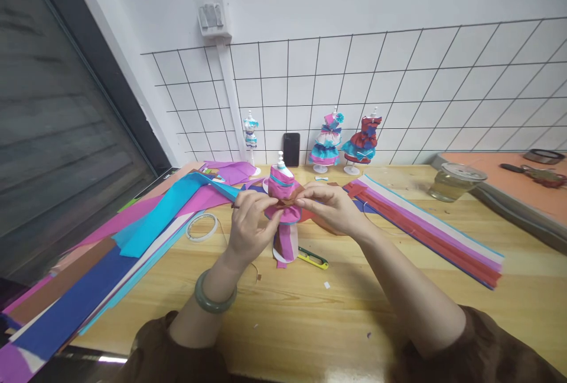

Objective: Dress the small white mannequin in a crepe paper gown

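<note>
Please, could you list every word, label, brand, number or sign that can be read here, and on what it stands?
No text can be read with certainty.
Dark edge beside the coloured strips at left: small pale marks, too small to read.
Dressed mannequin at the hands: no lettering visible.
Phone against the wall: none visible.

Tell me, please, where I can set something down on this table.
Bare pale wood lies between the long red, purple and white paper-like strips and the right brown sleeve. Crowded: left, under overlapping blue and brown strips; centre, around the small pink-dressed white mannequin and slim yellow cutter.
</note>
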Action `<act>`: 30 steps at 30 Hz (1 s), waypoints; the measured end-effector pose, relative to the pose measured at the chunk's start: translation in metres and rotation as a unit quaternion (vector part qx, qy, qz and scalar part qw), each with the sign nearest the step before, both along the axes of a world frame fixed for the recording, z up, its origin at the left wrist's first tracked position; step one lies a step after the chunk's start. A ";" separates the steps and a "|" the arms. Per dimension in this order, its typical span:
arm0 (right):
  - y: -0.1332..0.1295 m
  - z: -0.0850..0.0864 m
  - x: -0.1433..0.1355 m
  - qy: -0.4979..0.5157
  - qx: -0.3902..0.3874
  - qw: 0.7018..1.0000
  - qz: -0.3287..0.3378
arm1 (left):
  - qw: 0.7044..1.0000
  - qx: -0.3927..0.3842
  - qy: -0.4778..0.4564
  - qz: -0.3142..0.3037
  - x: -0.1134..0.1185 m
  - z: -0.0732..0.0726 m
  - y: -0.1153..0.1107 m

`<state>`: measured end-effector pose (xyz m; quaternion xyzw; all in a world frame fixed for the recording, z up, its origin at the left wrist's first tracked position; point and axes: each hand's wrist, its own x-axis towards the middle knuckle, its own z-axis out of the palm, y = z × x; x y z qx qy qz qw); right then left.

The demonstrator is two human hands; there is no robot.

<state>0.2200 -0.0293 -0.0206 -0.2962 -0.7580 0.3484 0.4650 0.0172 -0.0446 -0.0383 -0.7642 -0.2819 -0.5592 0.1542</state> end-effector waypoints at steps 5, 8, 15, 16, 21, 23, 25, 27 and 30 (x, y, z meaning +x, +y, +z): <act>-0.003 0.003 -0.002 0.012 -0.008 1.000 0.000 | 0.999 -0.033 -0.008 0.005 -0.003 -0.004 0.005; -0.004 0.005 -0.001 0.010 -0.011 1.000 0.002 | 0.999 -0.044 -0.009 0.003 -0.005 -0.005 0.006; -0.001 0.000 -0.001 0.005 -0.024 1.000 -0.008 | 0.999 -0.032 -0.003 -0.015 -0.003 0.002 0.001; -0.001 0.000 -0.001 0.007 -0.022 1.000 -0.009 | 0.999 -0.034 -0.002 -0.022 -0.003 0.003 0.000; -0.001 0.000 -0.003 0.007 -0.007 1.000 -0.012 | 0.998 -0.047 0.002 -0.050 -0.001 0.005 -0.001; -0.001 0.001 -0.003 0.004 -0.005 1.000 -0.016 | 0.998 -0.049 0.005 -0.049 -0.001 0.004 -0.001; -0.002 0.002 -0.003 0.005 0.001 1.000 -0.021 | 0.997 -0.053 0.008 -0.048 -0.001 0.004 -0.001; -0.003 0.004 -0.002 0.008 0.010 1.000 -0.018 | 0.997 -0.056 0.011 -0.049 0.000 0.004 -0.001; -0.005 0.008 -0.001 0.013 0.020 1.000 -0.001 | 0.997 -0.056 0.015 -0.053 0.001 0.005 -0.003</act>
